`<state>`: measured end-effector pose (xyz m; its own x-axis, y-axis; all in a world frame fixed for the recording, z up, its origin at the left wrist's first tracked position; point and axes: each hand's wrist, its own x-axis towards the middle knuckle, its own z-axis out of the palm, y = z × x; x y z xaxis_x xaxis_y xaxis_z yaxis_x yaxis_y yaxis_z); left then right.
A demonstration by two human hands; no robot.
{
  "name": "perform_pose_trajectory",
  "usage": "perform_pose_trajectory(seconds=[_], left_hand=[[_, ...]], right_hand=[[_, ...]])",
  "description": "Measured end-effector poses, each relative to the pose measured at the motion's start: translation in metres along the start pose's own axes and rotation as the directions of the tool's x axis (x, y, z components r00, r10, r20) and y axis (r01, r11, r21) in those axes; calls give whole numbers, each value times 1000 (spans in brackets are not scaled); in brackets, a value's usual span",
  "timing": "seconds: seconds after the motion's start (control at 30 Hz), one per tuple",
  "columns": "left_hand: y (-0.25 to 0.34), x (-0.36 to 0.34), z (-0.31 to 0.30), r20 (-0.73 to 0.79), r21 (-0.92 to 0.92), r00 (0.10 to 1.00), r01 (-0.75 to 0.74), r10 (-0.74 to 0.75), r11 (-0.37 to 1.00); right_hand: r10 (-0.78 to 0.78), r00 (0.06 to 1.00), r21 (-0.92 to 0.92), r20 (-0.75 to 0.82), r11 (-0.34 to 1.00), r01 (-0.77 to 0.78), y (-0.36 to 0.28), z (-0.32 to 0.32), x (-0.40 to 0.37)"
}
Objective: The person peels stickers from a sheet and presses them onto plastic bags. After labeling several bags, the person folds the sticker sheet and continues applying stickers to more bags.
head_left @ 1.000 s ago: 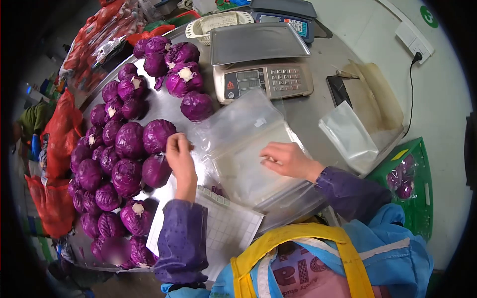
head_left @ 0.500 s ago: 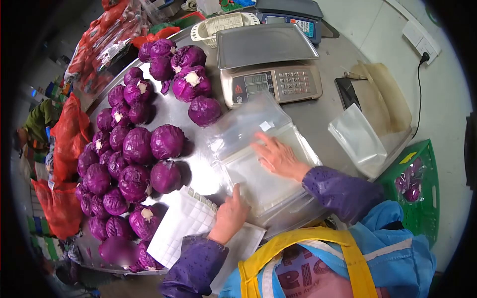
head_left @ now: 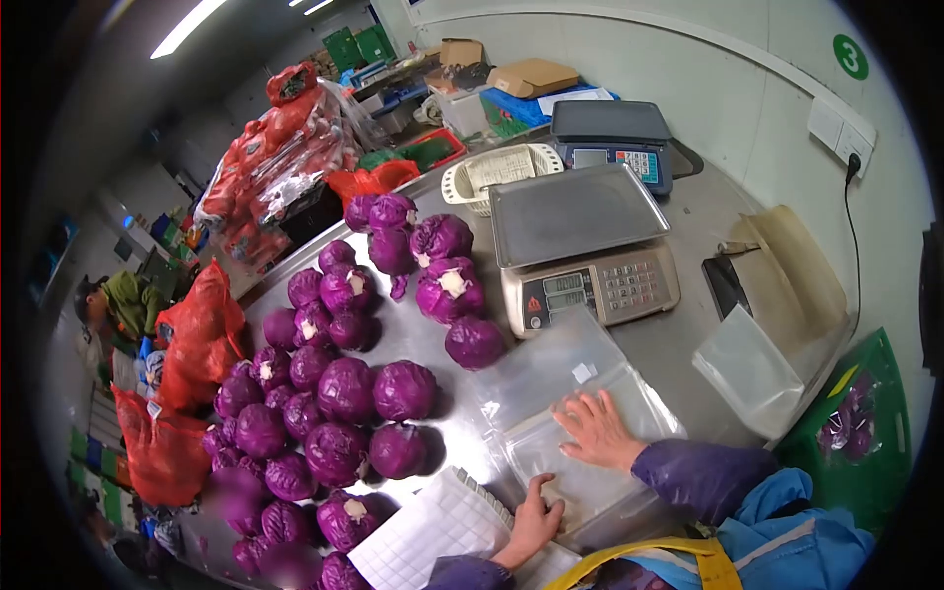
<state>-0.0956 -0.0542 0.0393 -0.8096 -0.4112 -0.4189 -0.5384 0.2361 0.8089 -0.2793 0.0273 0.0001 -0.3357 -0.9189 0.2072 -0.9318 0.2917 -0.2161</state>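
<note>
My right hand (head_left: 598,430) lies flat, fingers spread, on a stack of clear plastic bags (head_left: 551,442) on the metal table. At the near left edge of the bags is my left hand (head_left: 534,523), its index finger stretched out and its thumb apart; the other fingers are partly hidden. Under and beside that wrist lie white sheets with a grid of labels (head_left: 428,531). Many red cabbages (head_left: 346,390) cover the table to the left, some showing pale cut stems. Just beyond the bags stands a scale (head_left: 590,285) with a metal tray.
A second scale (head_left: 610,147) and a white plastic basket (head_left: 501,172) stand farther back. At right are another clear bag (head_left: 752,369), a dark phone-like object (head_left: 725,287) and a green crate (head_left: 846,442). Red mesh sacks (head_left: 202,324) and a person in green (head_left: 133,300) are beyond the table.
The camera view has tilted up, so the table things sit lower and farther right. My right hand stays flat on the bags; the left thumb now shows apart from the index finger.
</note>
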Motion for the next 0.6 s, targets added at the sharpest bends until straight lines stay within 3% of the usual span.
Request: perform_pose_trajectory(seconds=[0.07,0.17,0.3,0.37,0.53,0.6], left_hand=[[11,20,10,-39,-72,999,-37,34,997],[2,56,27,-183,145,948,-234,259,961],[1,54,19,-158,147,962,-200,223,969],[-9,47,8,-131,366,929,-280,347,887],[-14,24,-23,58,509,974,-217,218,833],[-11,15,-24,229,550,972,-180,59,815]], right_hand=[[15,1000,-8,8,1000,-15,-3,2,-2],[2,1000,-28,6,1000,-2,2,8,-2],[36,998,-6,-42,999,-36,5,5,-4],[44,998,8,-50,999,-43,4,3,-3],[16,999,7,-28,1000,-16,3,-2,-4],[18,1000,12,-25,1000,-18,2,-2,-4]])
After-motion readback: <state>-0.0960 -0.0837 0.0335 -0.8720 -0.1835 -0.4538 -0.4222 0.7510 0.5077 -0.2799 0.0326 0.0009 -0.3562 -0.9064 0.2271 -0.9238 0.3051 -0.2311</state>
